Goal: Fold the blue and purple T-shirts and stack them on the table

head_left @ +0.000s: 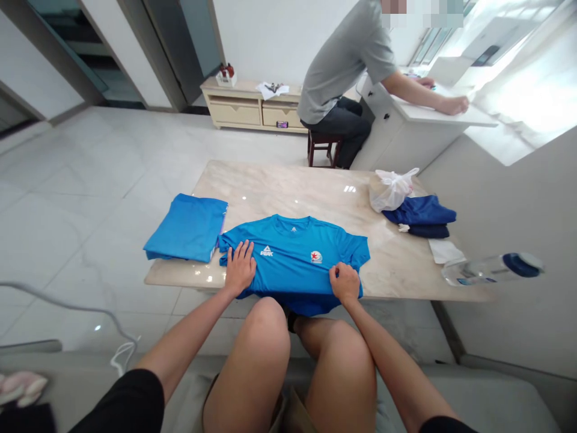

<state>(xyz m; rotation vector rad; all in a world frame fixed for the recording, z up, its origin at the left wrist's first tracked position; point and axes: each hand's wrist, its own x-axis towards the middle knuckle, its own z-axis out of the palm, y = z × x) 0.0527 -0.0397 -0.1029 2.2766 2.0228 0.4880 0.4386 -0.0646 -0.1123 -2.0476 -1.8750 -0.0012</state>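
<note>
A blue T-shirt (293, 258) with a white PEAK logo and a round badge lies front up on the marble-look table (252, 180). Its lower part hangs over the near edge. My left hand (241, 267) rests flat with fingers spread on the shirt's left side, by the sleeve. On the right side, my right hand (346, 281) has its fingers curled against the fabric near the edge, seemingly pinching it. A folded blue garment (187, 228) lies to the left of the shirt, jutting past the table's left edge.
At the table's right are a white plastic bag (391, 189), folded dark blue clothes (421, 216), a paper sheet (445, 251) and a clear bottle (491, 269) lying down. Beyond, a person (345, 60) sits on a stool (322, 144) at a white desk. A low cabinet (234, 114) lines the wall.
</note>
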